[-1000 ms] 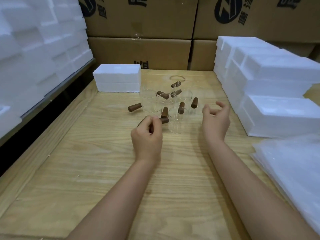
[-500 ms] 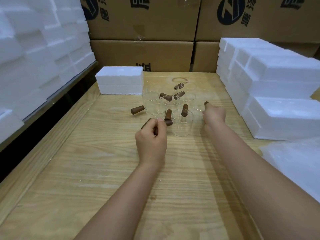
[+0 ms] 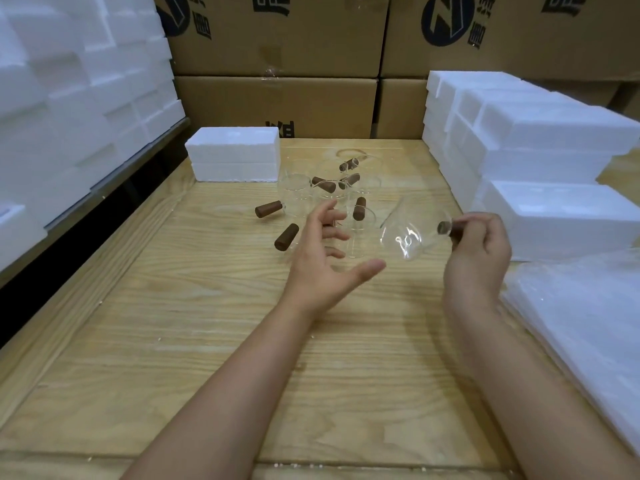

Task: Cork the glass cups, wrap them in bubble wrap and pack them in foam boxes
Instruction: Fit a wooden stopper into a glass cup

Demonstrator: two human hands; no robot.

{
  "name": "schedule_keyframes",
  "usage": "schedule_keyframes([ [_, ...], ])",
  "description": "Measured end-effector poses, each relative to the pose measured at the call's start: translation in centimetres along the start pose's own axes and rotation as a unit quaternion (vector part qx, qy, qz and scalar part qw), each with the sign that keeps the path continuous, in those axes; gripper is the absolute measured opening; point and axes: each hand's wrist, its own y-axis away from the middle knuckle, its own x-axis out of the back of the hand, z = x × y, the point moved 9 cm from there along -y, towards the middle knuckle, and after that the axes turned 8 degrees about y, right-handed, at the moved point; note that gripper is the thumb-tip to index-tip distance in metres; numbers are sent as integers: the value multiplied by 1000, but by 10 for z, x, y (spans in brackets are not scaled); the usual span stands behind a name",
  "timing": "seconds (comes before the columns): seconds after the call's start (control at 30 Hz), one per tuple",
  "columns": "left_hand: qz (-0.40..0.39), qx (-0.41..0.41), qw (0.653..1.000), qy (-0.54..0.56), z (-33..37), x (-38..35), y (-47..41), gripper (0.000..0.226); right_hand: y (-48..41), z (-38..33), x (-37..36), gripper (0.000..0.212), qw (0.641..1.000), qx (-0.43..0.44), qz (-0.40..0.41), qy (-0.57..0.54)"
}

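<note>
Several clear glass cups (image 3: pixel 298 192) stand clustered at the table's middle, with brown corks (image 3: pixel 359 208) on and among them. Two more corks (image 3: pixel 286 236) lie loose on the wood to their left. My right hand (image 3: pixel 479 247) pinches one brown cork (image 3: pixel 446 227). A tilted clear glass cup (image 3: pixel 405 233) hangs in the air at that cork's left end; how the two join is hard to tell. Just left of that cup my left hand (image 3: pixel 325 251) is held up, fingers spread, holding nothing.
One white foam box (image 3: pixel 235 154) sits at the back left of the wooden table (image 3: pixel 214 341). Stacked foam boxes (image 3: pixel 540 147) line the right side, with a pile of bubble wrap sheets (image 3: pixel 581 317) in front of them. Cardboard cartons (image 3: pixel 277 102) wall the back; more foam (image 3: pixel 69 98) fills the left.
My left hand let go of the cork it held and spread its fingers. My right hand took a cork from the cluster and drew it, with a glass cup, up and to the right.
</note>
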Motion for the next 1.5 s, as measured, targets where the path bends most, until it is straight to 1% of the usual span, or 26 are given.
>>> schedule_keyframes([
  [0.03, -32, 2, 999, -7, -2, -5, 1, 99, 6, -2, -4, 20, 1000, 14, -13, 2],
  [0.07, -59, 8, 998, -11, -4, -9, 1, 105, 11, -4, -8, 19, 999, 31, -25, 7],
  [0.1, -80, 16, 997, -11, -6, -13, 2, 105, 16, -7, -12, 19, 998, 51, -39, 13],
  [0.13, -92, 25, 995, -11, -7, -15, 2, 101, 20, -9, -16, 19, 996, 72, -52, 19],
  [0.2, -97, 38, 994, -11, -11, -16, 0, 85, 27, -9, -21, 19, 993, 94, -72, 27],
  [0.27, -96, 42, 995, -4, -12, -17, 0, 71, 28, -4, -22, 18, 993, 89, -75, 33],
  [0.3, -98, 40, 994, 2, -11, -17, 0, 68, 27, -2, -22, 17, 993, 86, -71, 37],
  [0.4, -121, 36, 992, 6, -9, -21, 1, 71, 29, 0, -23, 18, 993, 84, -74, 42],
  [0.5, -152, 30, 988, -16, -10, -28, 2, 74, 34, 2, -27, 21, 991, 86, -88, 44],
  [0.63, -137, 21, 990, -18, -10, -27, 1, 68, 39, -4, -36, 13, 986, 106, -113, 64],
  [0.7, -140, 20, 990, -24, -10, -27, 1, 68, 40, -4, -38, 20, 987, 95, -120, 54],
  [0.77, -144, 16, 989, -31, -8, -27, 1, 69, 39, -1, -37, 23, 990, 73, -114, 50],
  [0.97, -142, -8, 986, -90, -8, -26, 0, 73, 35, 10, -40, 35, 988, 19, -129, 80],
  [1.1, -142, -24, 986, -88, -6, -28, 1, 74, 38, 13, -43, 43, 986, -17, -141, 89],
  [1.2, -141, -36, 985, -97, -4, -28, 1, 73, 40, 15, -45, 53, 979, -45, -154, 124],
  [1.3, -138, -25, 986, -87, -5, -28, -1, 79, 43, 14, -48, 63, 964, -48, -190, 182],
  [1.4, -136, -5, 987, -86, -11, -26, -2, 77, 47, 11, -50, 74, 953, -35, -214, 212],
  [1.5, -136, -11, 986, -92, -11, -25, -2, 76, 48, 9, -49, 74, 953, -15, -205, 224],
])
